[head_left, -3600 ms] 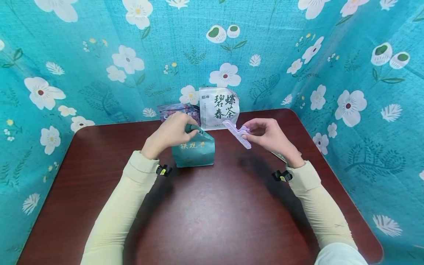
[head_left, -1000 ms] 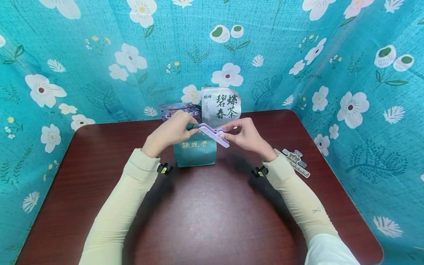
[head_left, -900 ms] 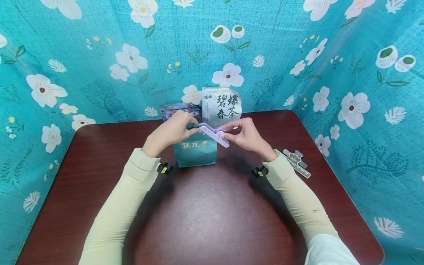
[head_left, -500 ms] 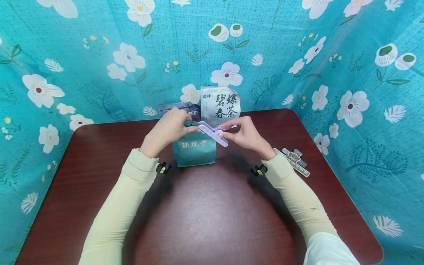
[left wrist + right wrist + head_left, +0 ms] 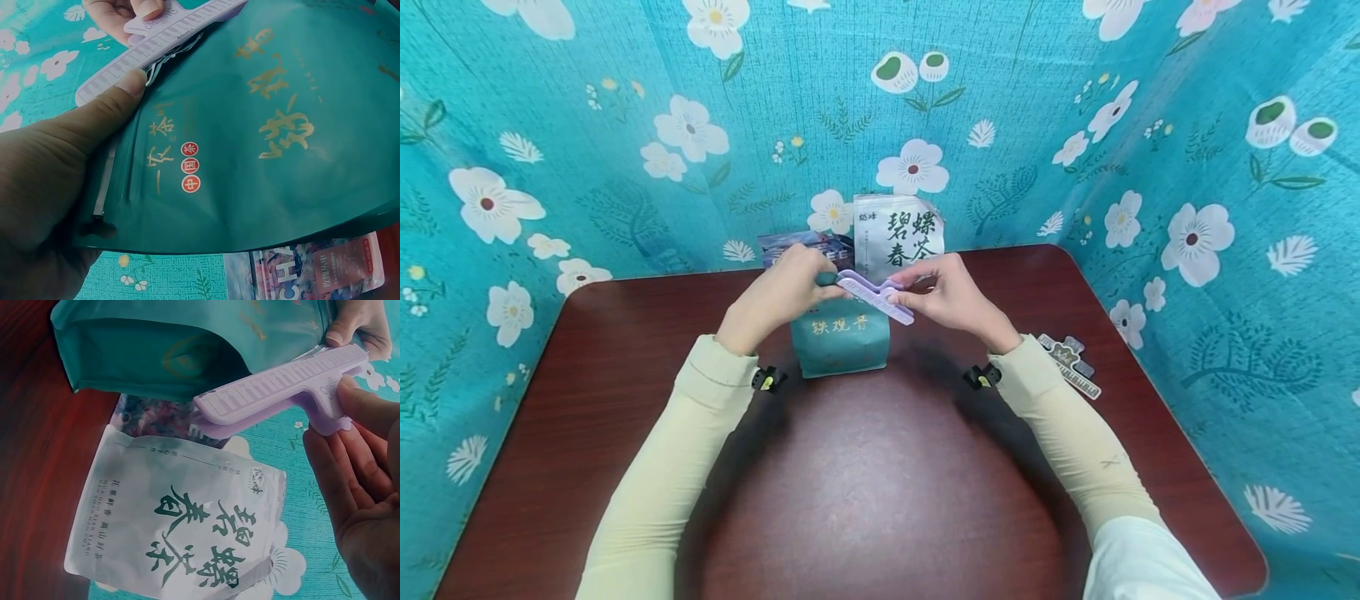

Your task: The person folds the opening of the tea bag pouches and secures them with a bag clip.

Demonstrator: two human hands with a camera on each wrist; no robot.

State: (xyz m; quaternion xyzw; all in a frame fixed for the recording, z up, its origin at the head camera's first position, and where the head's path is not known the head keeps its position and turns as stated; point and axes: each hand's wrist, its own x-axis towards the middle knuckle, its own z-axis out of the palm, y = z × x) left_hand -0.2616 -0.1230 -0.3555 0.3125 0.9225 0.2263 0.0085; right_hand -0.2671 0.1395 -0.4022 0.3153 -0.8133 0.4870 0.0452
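A green tea pouch with gold characters (image 5: 841, 342) stands upright on the table, its top pinched by my left hand (image 5: 781, 290). In the left wrist view, the thumb presses the folded upper edge of the pouch. My right hand (image 5: 957, 298) squeezes the handles of a lilac bag clip (image 5: 874, 297) between thumb and fingers. The clip slants across the pouch's top, its far end right at the left fingertips. From the right wrist, the clip's two long bars (image 5: 275, 384) show a gap at the near end. The clip hides part of the pouch's top edge.
Behind the green pouch stand a white tea pouch (image 5: 880, 233) and a dark purple coffee pouch (image 5: 775, 247). Another bag clip (image 5: 1066, 357), cream and grey, lies on the dark red table (image 5: 850, 500) beside the right forearm. A flowered blue cloth (image 5: 625, 150) surrounds the table.
My right hand has brought the lilac clip leftward to the pouch's top. Over the last half second the clip slid slightly further left and up. My left hand keeps hold of the pouch.
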